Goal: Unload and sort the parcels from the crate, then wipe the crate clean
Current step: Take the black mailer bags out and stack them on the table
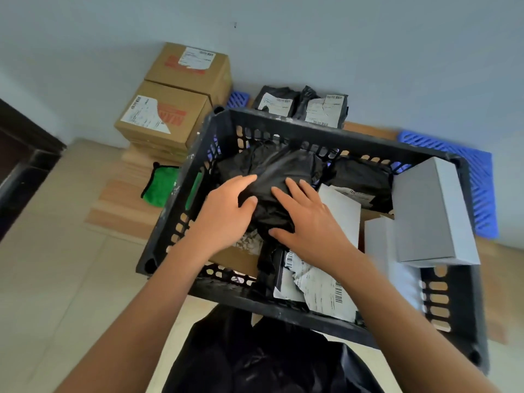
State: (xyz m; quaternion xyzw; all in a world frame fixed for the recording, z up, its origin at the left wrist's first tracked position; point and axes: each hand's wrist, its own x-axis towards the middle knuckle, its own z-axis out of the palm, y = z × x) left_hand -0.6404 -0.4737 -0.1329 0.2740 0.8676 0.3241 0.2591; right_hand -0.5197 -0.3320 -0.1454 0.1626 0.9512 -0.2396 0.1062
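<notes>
A black slotted crate stands on the floor in front of me. Inside it lies a bulky black plastic parcel. My left hand grips the parcel's left side, thumb on top. My right hand holds its right side with fingers spread over the wrapping. Also in the crate are a second black parcel, white boxes, a flat white packet and a crumpled labelled mailer. A green cloth lies on the floor left of the crate.
Two brown cartons are stacked at the wall, back left. Two black labelled parcels lean on the wall behind the crate. A blue plastic pallet lies at right. Dark furniture stands at the far left.
</notes>
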